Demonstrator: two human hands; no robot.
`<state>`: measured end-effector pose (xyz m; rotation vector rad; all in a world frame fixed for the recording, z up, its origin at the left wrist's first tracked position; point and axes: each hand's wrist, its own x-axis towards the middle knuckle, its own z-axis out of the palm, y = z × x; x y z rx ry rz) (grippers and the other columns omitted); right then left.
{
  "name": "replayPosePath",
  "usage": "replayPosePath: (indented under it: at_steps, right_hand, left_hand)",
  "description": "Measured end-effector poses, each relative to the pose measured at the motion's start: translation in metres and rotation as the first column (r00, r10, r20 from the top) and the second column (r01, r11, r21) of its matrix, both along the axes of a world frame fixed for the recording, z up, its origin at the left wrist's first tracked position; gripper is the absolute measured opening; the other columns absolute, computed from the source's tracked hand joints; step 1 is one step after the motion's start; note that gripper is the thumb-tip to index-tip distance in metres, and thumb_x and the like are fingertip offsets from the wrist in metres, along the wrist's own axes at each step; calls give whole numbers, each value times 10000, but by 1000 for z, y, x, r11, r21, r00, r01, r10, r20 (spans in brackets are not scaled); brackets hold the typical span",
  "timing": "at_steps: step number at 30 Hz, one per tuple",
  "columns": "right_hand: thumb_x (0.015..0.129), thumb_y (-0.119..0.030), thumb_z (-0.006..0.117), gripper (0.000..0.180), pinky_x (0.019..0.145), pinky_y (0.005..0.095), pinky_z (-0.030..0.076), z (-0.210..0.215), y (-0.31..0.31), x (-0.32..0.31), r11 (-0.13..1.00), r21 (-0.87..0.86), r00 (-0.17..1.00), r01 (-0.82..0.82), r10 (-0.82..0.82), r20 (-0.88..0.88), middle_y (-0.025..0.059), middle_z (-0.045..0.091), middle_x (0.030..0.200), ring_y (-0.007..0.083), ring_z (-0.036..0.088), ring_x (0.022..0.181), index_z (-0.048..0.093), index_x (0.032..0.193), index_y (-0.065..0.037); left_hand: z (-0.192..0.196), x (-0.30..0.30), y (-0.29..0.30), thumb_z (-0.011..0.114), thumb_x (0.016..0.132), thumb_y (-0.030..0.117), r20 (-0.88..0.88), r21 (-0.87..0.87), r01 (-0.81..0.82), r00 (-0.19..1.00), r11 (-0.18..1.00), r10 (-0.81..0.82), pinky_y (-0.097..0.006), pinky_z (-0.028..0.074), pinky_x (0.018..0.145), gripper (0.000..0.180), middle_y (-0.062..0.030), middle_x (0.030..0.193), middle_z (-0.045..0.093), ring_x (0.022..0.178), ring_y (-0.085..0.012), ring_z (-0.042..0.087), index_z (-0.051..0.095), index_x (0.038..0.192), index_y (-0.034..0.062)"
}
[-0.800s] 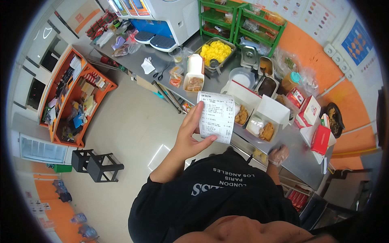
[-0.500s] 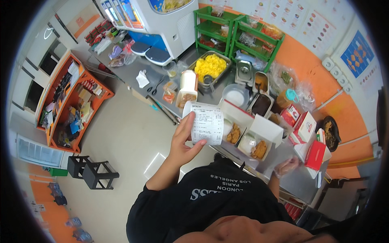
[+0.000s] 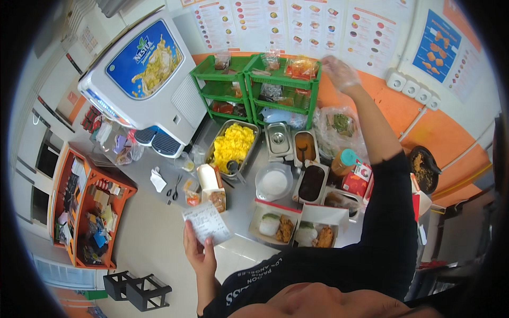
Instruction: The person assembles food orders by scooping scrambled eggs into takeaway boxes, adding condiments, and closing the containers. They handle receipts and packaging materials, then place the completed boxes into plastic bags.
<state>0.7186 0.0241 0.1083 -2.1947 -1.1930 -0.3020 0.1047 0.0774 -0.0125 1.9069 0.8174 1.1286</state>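
Two hands busy: our left hand [image 3: 199,254] pinches a thin crumpled paper receipt [image 3: 207,222] at its 12 o'clock; gloved right hand [image 3: 339,71] spread loose beside green plastic shelf [image 3: 286,87].

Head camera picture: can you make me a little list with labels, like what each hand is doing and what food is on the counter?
left hand: holds a paper receipt
right hand: gloved, raised by the green shelf rack, holding nothing visible
counter: two open meal boxes with rice and fried pieces
nearby: tray of yellow food, bowl of white rice, scissors

Takeaway food stall: menu posters [image 3: 318,26], food trays [image 3: 233,146].
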Motion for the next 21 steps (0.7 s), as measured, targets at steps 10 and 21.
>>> replayPosePath:
  at_steps: [10,21]
  right_hand:
    - [735,-260,779,528,923,420,547,-52,148,126,769,-614,977,178,-65,202,181,699,1163,338,667,1102,663,1196,-30]
    - [812,-229,754,406,914,442,556,-50,143,107,803,-549,973,231,-179,147,204,691,1204,338,664,1132,689,1161,-32]
  left_hand:
    - [-2,-10,8,593,975,98,-158,-36,-223,964,974,214,-314,531,912,662,-194,1562,344,1241,-239,550,310,1567,8]
    - [-2,1,12,620,962,115,-190,-22,-194,964,981,186,-294,548,851,679,-198,1535,372,1215,-234,566,321,1563,11]
